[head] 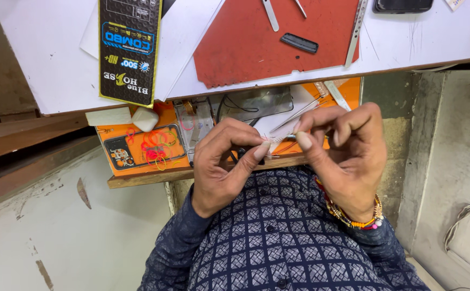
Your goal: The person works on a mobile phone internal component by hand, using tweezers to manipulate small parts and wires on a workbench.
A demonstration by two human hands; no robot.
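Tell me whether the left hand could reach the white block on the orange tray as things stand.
Probably yes: the white block lies uncovered at the orange tray's near-left corner, nothing lying between it and the left hand. That hand pinches a small part with the right hand, so it must let go first.

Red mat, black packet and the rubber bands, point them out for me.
red mat (246,43), head view, bare middle of its surface.
black packet (128,51), head view, centre of its printed face.
rubber bands (157,146), head view, middle of the tangle.

Hands (229,161) (348,156) meet just before the tray (138,161), bands (157,146) in tray's left part, tweezers (299,114) on its right, mat (278,40) on bench behind tray, box (129,51) left of mat.
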